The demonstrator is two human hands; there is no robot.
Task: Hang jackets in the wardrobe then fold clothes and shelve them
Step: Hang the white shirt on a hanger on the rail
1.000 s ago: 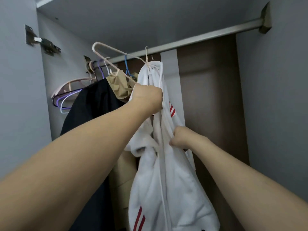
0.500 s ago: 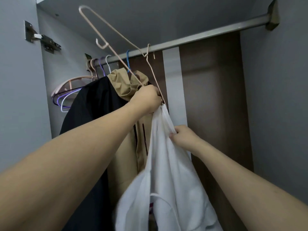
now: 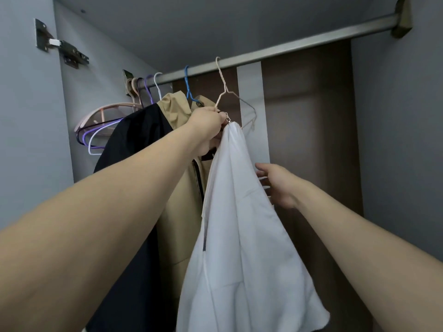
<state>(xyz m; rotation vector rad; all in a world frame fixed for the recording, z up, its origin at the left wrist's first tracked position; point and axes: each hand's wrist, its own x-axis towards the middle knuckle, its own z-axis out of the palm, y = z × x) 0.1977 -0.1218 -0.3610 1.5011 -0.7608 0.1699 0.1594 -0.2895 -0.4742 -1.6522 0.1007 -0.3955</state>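
The white jacket is hanging from our left hand, which is clenching its bunched top together with the lower end of a pale wire hanger; a small metal zipper pull is showing at the fingers. Our right hand is hovering with fingers spread loosely, just beside the jacket's right edge, and we cannot tell whether it is touching the cloth. The hanger's hook is sitting over the metal rail. Crowding us on the left, a tan coat is hanging on a blue hanger, pressing against the white jacket, and a black garment is hanging beyond it under our left forearm. Spare pink, purple and white hangers are bunching at the rail's left end. To the right, the brown back panel is showing.
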